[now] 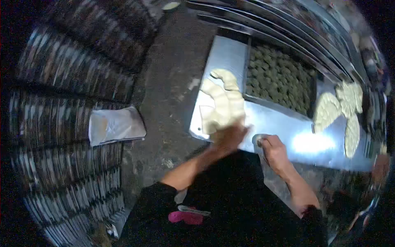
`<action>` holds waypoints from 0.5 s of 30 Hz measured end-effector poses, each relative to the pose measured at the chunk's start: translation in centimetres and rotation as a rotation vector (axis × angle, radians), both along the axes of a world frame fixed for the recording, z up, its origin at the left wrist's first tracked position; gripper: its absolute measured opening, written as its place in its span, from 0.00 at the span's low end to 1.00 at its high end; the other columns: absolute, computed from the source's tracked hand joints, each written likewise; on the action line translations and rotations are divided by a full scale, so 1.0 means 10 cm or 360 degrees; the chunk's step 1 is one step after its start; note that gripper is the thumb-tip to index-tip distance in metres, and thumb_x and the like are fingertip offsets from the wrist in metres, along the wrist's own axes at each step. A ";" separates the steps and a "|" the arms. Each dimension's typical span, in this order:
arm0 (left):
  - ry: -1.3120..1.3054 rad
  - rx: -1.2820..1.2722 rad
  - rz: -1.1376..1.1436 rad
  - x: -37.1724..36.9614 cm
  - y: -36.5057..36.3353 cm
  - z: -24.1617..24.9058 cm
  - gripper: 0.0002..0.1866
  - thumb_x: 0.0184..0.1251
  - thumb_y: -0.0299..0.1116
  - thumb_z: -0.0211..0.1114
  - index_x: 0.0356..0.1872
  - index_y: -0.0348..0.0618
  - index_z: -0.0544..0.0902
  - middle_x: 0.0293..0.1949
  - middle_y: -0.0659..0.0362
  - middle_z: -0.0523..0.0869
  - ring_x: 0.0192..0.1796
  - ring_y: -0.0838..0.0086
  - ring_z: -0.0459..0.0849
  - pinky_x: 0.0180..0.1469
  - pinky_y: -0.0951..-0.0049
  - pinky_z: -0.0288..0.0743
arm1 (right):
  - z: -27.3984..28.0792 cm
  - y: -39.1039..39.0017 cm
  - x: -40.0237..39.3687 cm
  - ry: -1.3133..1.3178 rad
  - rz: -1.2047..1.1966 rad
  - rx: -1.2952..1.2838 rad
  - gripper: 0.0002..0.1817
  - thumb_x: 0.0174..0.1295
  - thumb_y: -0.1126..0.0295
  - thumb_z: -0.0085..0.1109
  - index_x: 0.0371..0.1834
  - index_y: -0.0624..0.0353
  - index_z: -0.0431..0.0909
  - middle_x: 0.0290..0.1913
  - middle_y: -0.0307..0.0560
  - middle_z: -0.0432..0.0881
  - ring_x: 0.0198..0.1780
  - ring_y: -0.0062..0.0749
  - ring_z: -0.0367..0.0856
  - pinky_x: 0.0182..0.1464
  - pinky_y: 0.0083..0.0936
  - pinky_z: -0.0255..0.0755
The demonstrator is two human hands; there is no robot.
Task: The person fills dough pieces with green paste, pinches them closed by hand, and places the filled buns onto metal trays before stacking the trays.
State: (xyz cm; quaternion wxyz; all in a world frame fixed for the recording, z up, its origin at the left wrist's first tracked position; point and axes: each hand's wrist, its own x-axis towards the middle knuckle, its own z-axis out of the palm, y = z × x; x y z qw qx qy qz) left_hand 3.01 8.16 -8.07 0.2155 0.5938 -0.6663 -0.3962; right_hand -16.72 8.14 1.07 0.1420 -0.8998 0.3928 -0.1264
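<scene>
Reaching over pale dough (224,101) on a metal counter (273,115)

The dough lies in long, folded strips at the left end of the counter, its far part curling round into a hook. The left hand (231,136) is at the near end of it, blurred; whether it grips the dough or only rests there, I cannot tell. The right hand (275,150) is just beside, at the counter's near edge, with its fingers curled round a small grey object (259,140), rounded in outline and too unclear to name.

Behind the hands, a rectangular tray (284,109) is filled with small dark lumps (282,76), packed closely together. Right of the tray lie three flattened pale pieces (327,110), their surfaces bumpy, near one another on the bare metal.

Both forearms come out of dark sleeves (158,201), and a bright pink item (186,217) shows against the dark clothing. Well to the left, across a stained brown floor (166,82), a pale bag (119,125) shows against stacked rows of thin edges (74,64)
</scene>
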 end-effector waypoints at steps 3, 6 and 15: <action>0.0042 0.0011 0.0481 0.80 -0.22 0.36 0.16 0.57 0.31 0.61 0.44 0.32 0.77 0.43 0.45 0.80 0.46 0.57 0.79 0.50 0.60 0.73 | -0.42 0.27 -0.21 0.0240 -0.0043 -0.0066 0.12 0.45 0.77 0.54 0.34 0.56 0.79 0.39 0.42 0.78 0.41 0.41 0.77 0.40 0.31 0.76; -0.0734 -0.0263 0.0090 1.08 -0.24 0.31 0.17 0.61 0.32 0.58 0.47 0.32 0.72 0.40 0.42 0.80 0.45 0.46 0.78 0.49 0.53 0.72 | 0.11 0.11 -0.01 0.0645 -0.0157 0.0458 0.08 0.51 0.71 0.57 0.36 0.54 0.80 0.38 0.41 0.80 0.42 0.42 0.77 0.42 0.37 0.75; -0.0410 0.0209 0.0100 1.16 -0.25 0.42 0.15 0.57 0.35 0.65 0.39 0.35 0.77 0.37 0.41 0.82 0.42 0.48 0.81 0.43 0.55 0.74 | -0.59 -0.36 0.43 0.0217 -0.0327 -0.0282 0.28 0.58 0.61 0.60 0.62 0.56 0.67 0.62 0.59 0.68 0.64 0.57 0.64 0.65 0.50 0.56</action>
